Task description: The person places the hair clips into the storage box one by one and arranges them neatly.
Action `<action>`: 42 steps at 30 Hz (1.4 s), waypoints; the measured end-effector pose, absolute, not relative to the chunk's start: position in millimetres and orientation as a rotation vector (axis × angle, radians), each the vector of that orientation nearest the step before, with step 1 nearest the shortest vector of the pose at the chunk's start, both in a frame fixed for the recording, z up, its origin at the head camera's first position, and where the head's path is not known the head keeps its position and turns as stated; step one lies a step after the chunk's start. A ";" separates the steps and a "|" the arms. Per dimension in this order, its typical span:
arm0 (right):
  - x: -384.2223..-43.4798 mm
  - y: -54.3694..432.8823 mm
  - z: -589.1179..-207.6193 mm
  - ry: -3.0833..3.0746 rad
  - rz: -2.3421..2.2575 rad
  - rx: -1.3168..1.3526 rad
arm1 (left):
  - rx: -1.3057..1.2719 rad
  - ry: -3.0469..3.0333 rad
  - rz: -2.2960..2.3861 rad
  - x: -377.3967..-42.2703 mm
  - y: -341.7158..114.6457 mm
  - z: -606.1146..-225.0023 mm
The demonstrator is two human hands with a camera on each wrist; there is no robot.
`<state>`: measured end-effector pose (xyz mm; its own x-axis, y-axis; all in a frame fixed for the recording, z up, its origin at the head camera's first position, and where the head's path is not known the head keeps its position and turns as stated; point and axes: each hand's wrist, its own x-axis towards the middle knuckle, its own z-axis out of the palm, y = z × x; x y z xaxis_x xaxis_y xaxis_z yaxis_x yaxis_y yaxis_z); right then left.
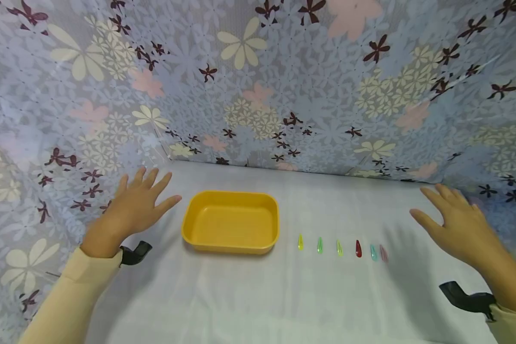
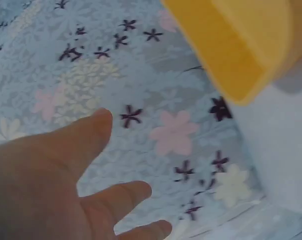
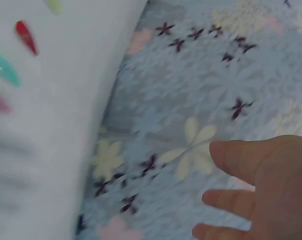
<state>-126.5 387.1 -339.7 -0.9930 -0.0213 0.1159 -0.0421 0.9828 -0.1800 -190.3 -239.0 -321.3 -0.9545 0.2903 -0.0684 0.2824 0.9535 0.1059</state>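
My left hand (image 1: 134, 206) hovers with spread fingers to the left of a yellow plastic tray (image 1: 230, 249) and touches nothing. On the right, my right hand (image 1: 461, 228) is also held up, fingers extended and holding nothing. Between the tray and that hand lies a row of several snap hair clips: a yellow clip (image 1: 300, 242), a green clip (image 1: 320, 245), a yellow-green clip (image 1: 339, 248), a red clip (image 1: 359, 249), a teal clip (image 1: 373, 252) and a pink clip (image 1: 383, 253). In the right wrist view the red clip (image 3: 26, 38) shows at upper left.
A white cloth (image 1: 327, 296) covers the table. Behind it and at the sides hangs a floral curtain (image 1: 309, 95). Black straps with small mounts (image 1: 135, 252) sit on both wrists.
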 end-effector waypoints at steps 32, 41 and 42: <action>-104.5 389.5 -475.4 -2.827 0.885 -0.360 | 0.706 2.634 1.751 -202.9 -249.0 -479.3; -100.3 377.1 -487.6 -2.772 0.827 -0.368 | 0.661 2.596 1.832 -198.5 -245.0 -481.4; -99.9 376.6 -487.7 -2.769 0.821 -0.340 | 0.649 2.587 1.844 -200.7 -246.9 -486.8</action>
<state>-99.9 376.6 -487.7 -0.9460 0.2847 0.1549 0.1543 0.8159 -0.5572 -200.7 -246.9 -486.8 -0.9151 0.2612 0.3073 0.3757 0.2752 0.8849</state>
